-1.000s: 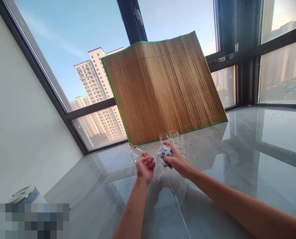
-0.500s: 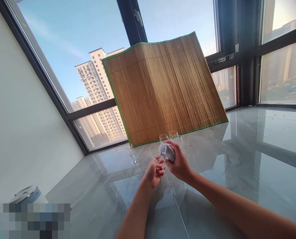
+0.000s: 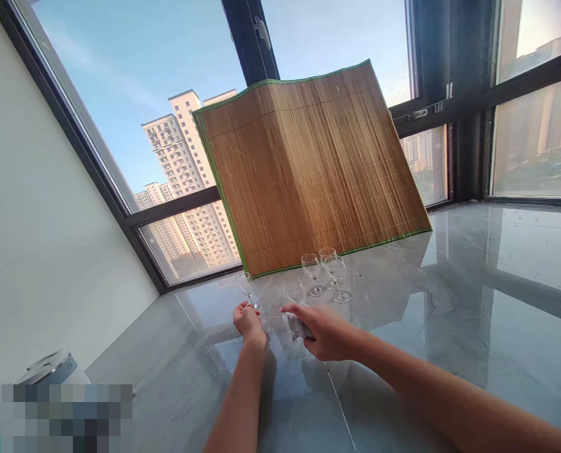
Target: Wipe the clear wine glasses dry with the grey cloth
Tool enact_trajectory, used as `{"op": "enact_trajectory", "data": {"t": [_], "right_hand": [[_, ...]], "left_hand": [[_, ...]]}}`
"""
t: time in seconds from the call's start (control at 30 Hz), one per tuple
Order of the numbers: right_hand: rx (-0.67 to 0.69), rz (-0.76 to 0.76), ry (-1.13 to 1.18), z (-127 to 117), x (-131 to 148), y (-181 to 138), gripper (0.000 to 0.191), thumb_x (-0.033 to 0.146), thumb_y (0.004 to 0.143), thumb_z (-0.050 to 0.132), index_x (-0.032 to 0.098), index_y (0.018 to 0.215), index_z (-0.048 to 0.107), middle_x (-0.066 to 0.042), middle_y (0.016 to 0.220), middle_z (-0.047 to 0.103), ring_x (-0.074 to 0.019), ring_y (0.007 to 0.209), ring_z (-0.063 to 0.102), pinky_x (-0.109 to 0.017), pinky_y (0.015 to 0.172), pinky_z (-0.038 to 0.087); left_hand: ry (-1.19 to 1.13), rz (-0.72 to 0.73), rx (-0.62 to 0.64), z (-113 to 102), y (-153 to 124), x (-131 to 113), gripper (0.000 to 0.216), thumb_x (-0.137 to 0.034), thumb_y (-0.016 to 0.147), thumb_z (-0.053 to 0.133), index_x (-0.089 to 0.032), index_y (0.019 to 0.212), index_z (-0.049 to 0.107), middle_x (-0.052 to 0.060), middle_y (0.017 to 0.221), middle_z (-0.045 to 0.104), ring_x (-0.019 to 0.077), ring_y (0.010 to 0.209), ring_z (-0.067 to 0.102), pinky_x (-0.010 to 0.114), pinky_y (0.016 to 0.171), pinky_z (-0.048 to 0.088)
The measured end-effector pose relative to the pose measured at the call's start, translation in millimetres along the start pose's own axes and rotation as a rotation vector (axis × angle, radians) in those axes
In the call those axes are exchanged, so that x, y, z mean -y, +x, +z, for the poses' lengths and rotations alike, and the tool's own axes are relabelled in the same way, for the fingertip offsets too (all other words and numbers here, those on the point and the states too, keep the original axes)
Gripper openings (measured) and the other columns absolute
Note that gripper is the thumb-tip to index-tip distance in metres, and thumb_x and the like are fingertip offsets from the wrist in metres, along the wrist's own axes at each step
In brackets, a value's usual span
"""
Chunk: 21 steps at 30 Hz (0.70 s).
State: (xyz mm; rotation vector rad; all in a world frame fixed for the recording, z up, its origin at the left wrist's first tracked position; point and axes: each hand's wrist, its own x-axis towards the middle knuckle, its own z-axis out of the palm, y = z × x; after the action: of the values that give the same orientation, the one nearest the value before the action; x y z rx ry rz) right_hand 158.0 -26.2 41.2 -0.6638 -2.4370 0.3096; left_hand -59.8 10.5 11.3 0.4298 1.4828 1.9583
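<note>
Surface: polished grey stone counter (image 3: 450, 314), glossy, mirroring window frames and sky; thin seam running from the near edge toward the glasses.

Room: dark-framed windows (image 3: 133, 75) along the far edge and the right side; high-rise blocks (image 3: 181, 163) and blue sky outside; white wall (image 3: 34, 239) at left. Bamboo mat (image 3: 308, 163), green-edged, propped upright against the glass at the far edge.

Glassware: five clear stemmed glasses near the far edge, in front of the mat. Leftmost glass (image 3: 247, 290) standing apart; one glass (image 3: 293, 291) just beyond the hands; cluster of three (image 3: 327, 270) upright farther back, close together.

Left hand (image 3: 248, 321): fingers loosely curled, fingertips at the foot of the leftmost glass; firm grip or mere touch, cannot tell.

Right hand (image 3: 320, 328): palm down, closed over a small grey cloth (image 3: 293, 327), pressed low on the counter, just in front of the nearer glass.

Obscured: most of the cloth under the fingers; glass outlines faint against the reflections; lower left corner pixelated; round grey lidded object (image 3: 48, 368) beside it only partly seen.

Writing, brands: none legible.
</note>
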Motion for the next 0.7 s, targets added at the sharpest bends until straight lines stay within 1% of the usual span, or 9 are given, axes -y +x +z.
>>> {"op": "enact_trajectory", "data": {"t": [0.03,0.1,0.17,0.23,0.37,0.47,0.57,0.7], "right_hand": [[0.060,-0.004,-0.047,2,-2,1,0.075,0.010,0.065,0.051,0.024,0.137,0.039,0.000,0.074,0.065,-0.0184,0.064,0.056,-0.026,0.055,0.025],[0.133,0.016,-0.118,7,-6,2,0.078,0.010,0.065,0.051,0.022,0.141,0.036,-0.001,0.076,0.066,-0.0189,0.064,0.057,-0.026,0.054,0.022],[0.169,0.046,-0.155,11,-12,2,0.079,0.011,0.065,0.051,0.022,0.142,0.035,-0.003,0.080,0.068,-0.0197,0.067,0.059,-0.027,0.054,0.021],[0.189,0.072,-0.172,15,-15,3,0.077,0.011,0.067,0.051,0.021,0.142,0.035,-0.005,0.084,0.069,-0.0208,0.070,0.061,-0.027,0.054,0.022],[0.216,0.118,-0.198,19,-15,2,0.075,0.013,0.069,0.053,0.019,0.142,0.035,-0.008,0.089,0.070,-0.0228,0.075,0.064,-0.027,0.055,0.026],[0.229,0.134,-0.218,20,-15,2,0.065,0.013,0.070,0.053,0.020,0.134,0.043,-0.009,0.090,0.070,-0.0240,0.077,0.064,-0.027,0.057,0.030],[0.232,0.153,-0.250,21,-15,2,0.059,0.014,0.070,0.054,0.020,0.129,0.047,-0.009,0.089,0.070,-0.0247,0.076,0.065,-0.027,0.059,0.032],[0.202,0.134,-0.269,24,-14,2,0.062,0.013,0.071,0.054,0.021,0.131,0.044,-0.009,0.092,0.070,-0.0245,0.078,0.065,-0.027,0.059,0.031]], "left_hand": [[-0.020,0.030,-0.020,-3,5,0,0.045,-0.002,0.065,0.051,-0.024,0.104,0.048,-0.003,0.093,0.054,0.0005,0.048,0.048,0.013,0.041,0.029],[-0.066,0.061,-0.009,-5,14,-1,0.056,0.000,0.065,0.053,-0.027,0.114,0.044,0.000,0.107,0.054,0.0030,0.058,0.058,0.013,0.044,0.034],[-0.120,0.060,0.049,-4,20,-1,0.063,0.002,0.065,0.053,-0.029,0.119,0.040,0.003,0.115,0.052,0.0069,0.070,0.066,0.013,0.047,0.040],[-0.175,0.034,0.120,-2,24,-1,0.065,0.004,0.066,0.052,-0.029,0.120,0.038,0.004,0.118,0.050,0.0099,0.079,0.069,0.013,0.052,0.045],[-0.254,-0.047,0.244,1,27,-1,0.056,0.008,0.067,0.049,-0.025,0.112,0.041,0.003,0.107,0.051,0.0127,0.086,0.070,0.015,0.060,0.051],[-0.282,-0.088,0.305,1,28,0,0.044,0.007,0.070,0.050,-0.023,0.103,0.045,0.001,0.097,0.051,0.0140,0.087,0.070,0.016,0.061,0.052],[-0.290,-0.104,0.323,1,28,0,0.035,0.004,0.073,0.052,-0.021,0.096,0.047,0.000,0.092,0.052,0.0137,0.084,0.070,0.017,0.063,0.053],[-0.283,-0.112,0.326,3,26,3,0.032,0.003,0.073,0.053,-0.021,0.093,0.048,-0.001,0.087,0.052,0.0113,0.076,0.067,0.022,0.069,0.054]]}}
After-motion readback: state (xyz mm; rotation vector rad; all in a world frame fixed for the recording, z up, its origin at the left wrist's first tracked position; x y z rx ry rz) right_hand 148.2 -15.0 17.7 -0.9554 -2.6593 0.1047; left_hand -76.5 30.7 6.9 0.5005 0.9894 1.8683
